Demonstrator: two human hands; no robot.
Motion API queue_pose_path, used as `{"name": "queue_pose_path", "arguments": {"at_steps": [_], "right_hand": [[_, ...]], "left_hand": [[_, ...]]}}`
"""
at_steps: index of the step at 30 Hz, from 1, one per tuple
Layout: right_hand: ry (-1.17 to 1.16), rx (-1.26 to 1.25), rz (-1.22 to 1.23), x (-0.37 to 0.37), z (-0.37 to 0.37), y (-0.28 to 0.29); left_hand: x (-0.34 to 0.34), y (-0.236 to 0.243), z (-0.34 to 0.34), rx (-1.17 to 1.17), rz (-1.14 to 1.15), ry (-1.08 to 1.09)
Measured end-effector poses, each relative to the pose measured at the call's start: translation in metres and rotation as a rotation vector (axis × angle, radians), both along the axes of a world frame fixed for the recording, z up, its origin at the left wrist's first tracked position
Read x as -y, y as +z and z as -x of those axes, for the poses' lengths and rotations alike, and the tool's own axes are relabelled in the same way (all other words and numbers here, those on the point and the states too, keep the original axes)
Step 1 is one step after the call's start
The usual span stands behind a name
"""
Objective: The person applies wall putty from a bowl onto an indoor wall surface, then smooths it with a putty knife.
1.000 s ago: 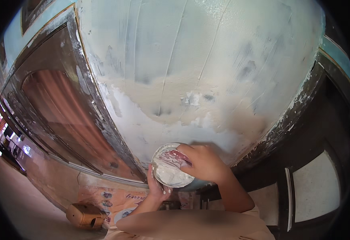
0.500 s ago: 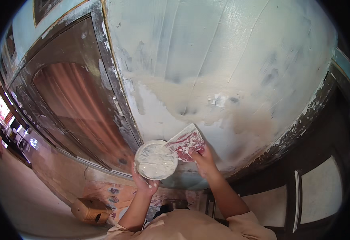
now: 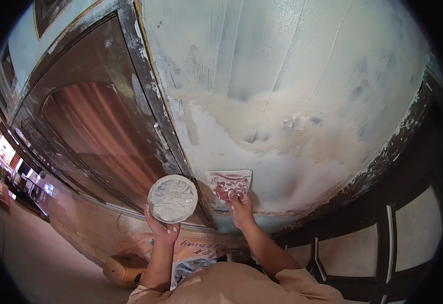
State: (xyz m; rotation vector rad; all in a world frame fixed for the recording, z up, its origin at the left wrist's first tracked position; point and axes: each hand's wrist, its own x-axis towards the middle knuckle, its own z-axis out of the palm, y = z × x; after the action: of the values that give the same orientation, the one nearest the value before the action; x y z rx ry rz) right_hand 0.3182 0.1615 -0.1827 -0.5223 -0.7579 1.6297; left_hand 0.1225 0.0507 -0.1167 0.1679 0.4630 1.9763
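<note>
My left hand point(image 3: 163, 229) supports a round white bowl point(image 3: 172, 199) from below and the side, its fingers curled round it. White putty is smeared across the inside of the bowl. In my right hand point(image 3: 241, 210) is a flat, wide putty scraper point(image 3: 230, 184), pinkish-red with white putty streaked over its face. Its broad straight edge points up and lies against or close before the lower part of the wall point(image 3: 277, 172); I cannot tell whether it touches. The wall carries pale blue-green paint, with white and beige patches of filler low down.
To the left stands a dark door frame point(image 3: 135, 66) with flaking paint and a reddish-brown curtain point(image 3: 97, 126) behind its panel. A brown plastic stool-like object point(image 3: 122, 269) sits on the floor by a printed sheet point(image 3: 193, 248). Dark panelled woodwork point(image 3: 348, 248) borders the right.
The scraper has left the bowl's rim and turned so its wide edge faces up at the wall. The bowl has moved left, apart from the scraper. The view has shifted slightly.
</note>
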Motion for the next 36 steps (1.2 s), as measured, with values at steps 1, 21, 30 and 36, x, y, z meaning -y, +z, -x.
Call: {"name": "queue_pose_path", "arguments": {"at_steps": [1,21,30,36], "right_hand": [[-0.044,0.019,0.033,-0.002,0.004,-0.002],[-0.371,0.579,-0.167,-0.014,0.012,-0.055],[-0.334,0.573,-0.189,0.004,0.011,-0.021],[-0.369,0.733,-0.163,-0.01,-0.004,-0.049]], "left_hand": [[0.001,-0.001,0.004,-0.027,-0.014,-0.009],[-0.006,-0.003,0.008,-0.077,0.029,-0.07],[0.005,-0.013,0.013,-0.071,0.003,-0.072],[0.001,-0.005,0.002,-0.04,0.029,-0.11]]}}
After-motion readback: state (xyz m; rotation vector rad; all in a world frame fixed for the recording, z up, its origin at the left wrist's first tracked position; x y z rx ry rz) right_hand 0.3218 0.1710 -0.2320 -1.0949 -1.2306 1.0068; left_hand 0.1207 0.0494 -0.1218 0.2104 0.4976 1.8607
